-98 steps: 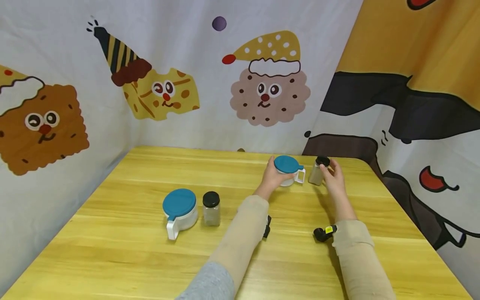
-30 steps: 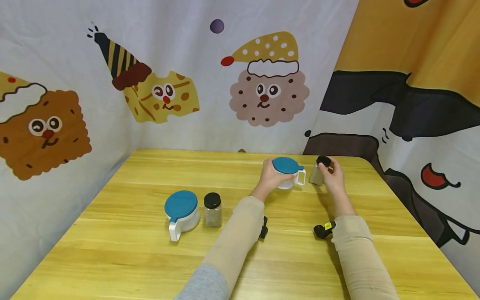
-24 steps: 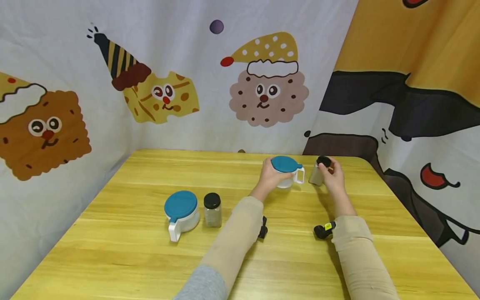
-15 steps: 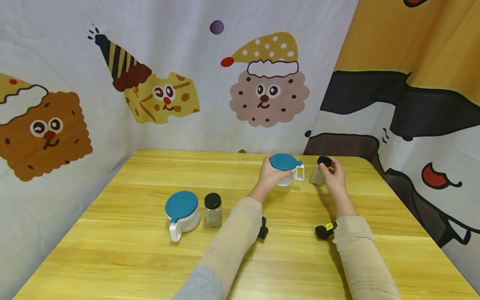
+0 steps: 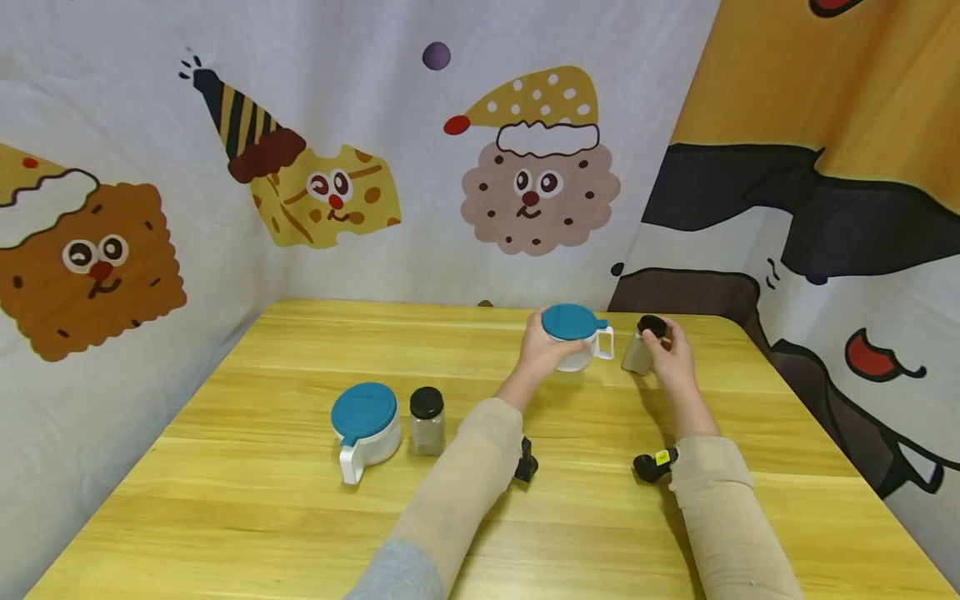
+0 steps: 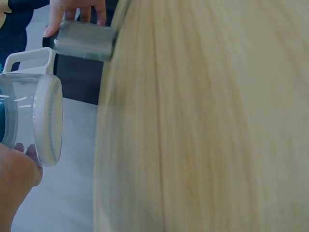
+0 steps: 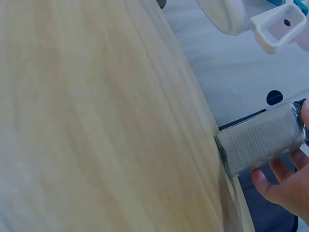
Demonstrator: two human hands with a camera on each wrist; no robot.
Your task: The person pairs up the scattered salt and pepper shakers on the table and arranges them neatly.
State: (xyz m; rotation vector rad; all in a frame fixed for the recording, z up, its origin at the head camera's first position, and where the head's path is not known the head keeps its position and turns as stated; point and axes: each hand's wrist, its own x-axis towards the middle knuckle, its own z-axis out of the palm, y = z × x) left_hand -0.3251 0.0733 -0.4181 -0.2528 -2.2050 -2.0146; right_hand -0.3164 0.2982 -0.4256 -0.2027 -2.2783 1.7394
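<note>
My left hand point(image 5: 542, 346) grips a see-through lidded jar point(image 5: 576, 361) with a blue lid and a white handle pointing right. In the left wrist view its white base point(image 6: 52, 121) hangs apart from the table. My right hand point(image 5: 672, 358) holds a square glass spice jar point(image 5: 638, 355) by its black cap, thumb in front. This jar tilts a little, its bottom at the tabletop in the right wrist view, with fingers point(image 7: 285, 176) along its side. Nearer to me on the left stand a second blue-lidded jar point(image 5: 365, 414) and a second black-capped spice jar point(image 5: 427, 422), side by side.
The wooden table point(image 5: 300, 533) ends at a back edge just behind the held jars. A printed cloth point(image 5: 420, 258) hangs behind and beside it. Wrist cameras point(image 5: 654, 465) stick out from both sleeves above the tabletop.
My left hand has raised the blue-lidded jar slightly. The spice jar in my right hand has shifted a little right and toward me. The two jars on the left have not moved.
</note>
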